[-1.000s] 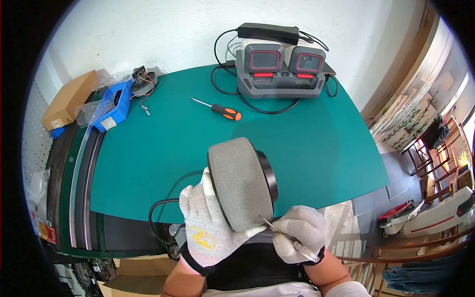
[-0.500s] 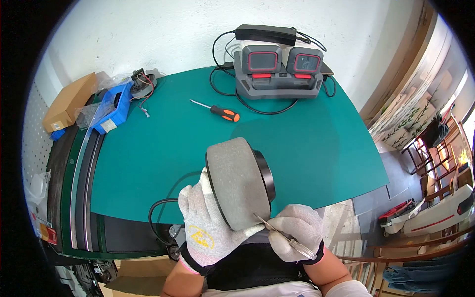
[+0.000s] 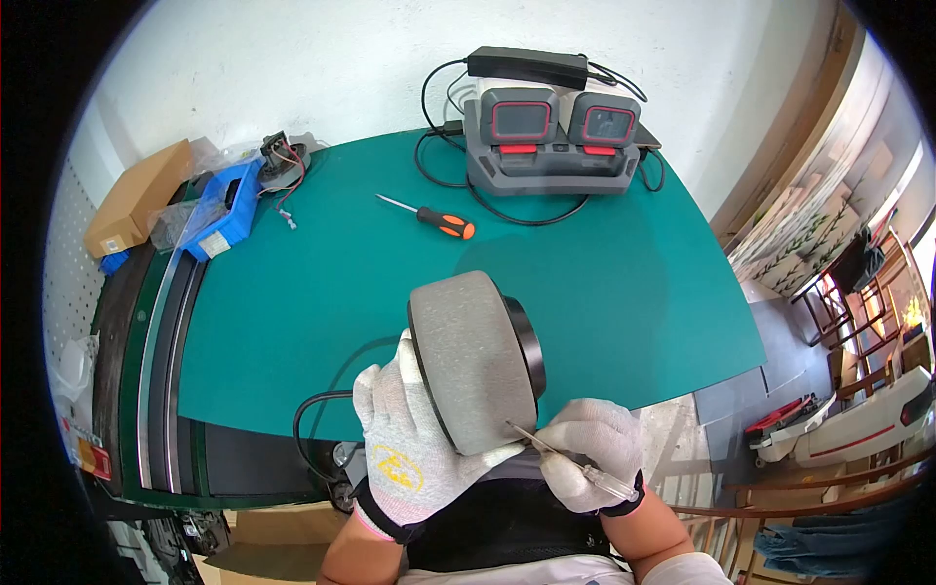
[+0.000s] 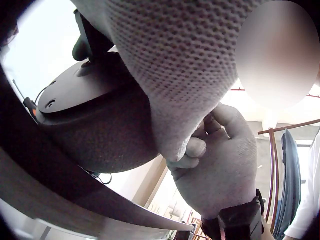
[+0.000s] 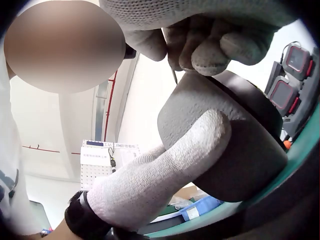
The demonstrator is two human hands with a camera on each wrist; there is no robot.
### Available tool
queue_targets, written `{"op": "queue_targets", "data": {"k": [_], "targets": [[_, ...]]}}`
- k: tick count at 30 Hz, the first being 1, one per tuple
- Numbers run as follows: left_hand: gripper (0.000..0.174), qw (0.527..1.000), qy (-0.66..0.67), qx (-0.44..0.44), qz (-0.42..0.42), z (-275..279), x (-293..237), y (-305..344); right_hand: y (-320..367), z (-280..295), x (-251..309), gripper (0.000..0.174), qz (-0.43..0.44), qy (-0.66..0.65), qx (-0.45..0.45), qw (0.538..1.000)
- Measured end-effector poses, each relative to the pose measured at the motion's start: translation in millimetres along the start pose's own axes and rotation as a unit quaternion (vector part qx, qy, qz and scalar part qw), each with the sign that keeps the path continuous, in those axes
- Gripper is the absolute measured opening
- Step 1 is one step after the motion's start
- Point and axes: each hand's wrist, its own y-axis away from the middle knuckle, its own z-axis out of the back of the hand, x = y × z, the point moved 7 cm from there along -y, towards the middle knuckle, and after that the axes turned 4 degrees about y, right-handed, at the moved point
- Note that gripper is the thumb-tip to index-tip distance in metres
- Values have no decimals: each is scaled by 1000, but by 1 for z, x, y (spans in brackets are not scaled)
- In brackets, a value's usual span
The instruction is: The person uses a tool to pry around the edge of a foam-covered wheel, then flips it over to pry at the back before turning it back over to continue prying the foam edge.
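Observation:
A thick grey drum-shaped device (image 3: 473,361) with a speckled outer face and black sides is held tilted over the front edge of the table. My gloved left hand (image 3: 402,450) grips it from the left and below, with the thumb across its lower end. In my gloved right hand (image 3: 590,447) is a thin screwdriver (image 3: 609,483) with a clear handle, pinched between fingers and thumb. Its tip meets the grey face near the lower right corner. The right wrist view shows my curled right fingers (image 5: 210,55) close over the grey device.
An orange-and-black screwdriver (image 3: 444,222) lies on the green table (image 3: 292,292). Behind it stands a dual charger (image 3: 551,161) with cables and a black power adapter (image 3: 526,66). To the left are a blue bin (image 3: 222,219), a cardboard box (image 3: 136,200) and a wired part (image 3: 283,161).
My right hand shifts slightly and the screwdriver handle swings a little outward, its tip staying near the same spot on the grey face. My left hand keeps its grip on the device.

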Motion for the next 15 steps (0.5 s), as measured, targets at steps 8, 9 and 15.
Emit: {"op": "queue_targets", "data": {"k": [8, 9, 15], "targets": [[130, 1000, -17, 2, -5, 0, -1, 0, 1, -5, -2, 18, 8, -17, 2, 1000], [130, 1000, -23, 5, -3, 0, -1, -2, 4, -5, -3, 19, 10, -15, -1, 1000], [129, 1000, -16, -4, -9, 0, -2, -1, 11, -9, -2, 22, 18, 10, -29, 999]]}}
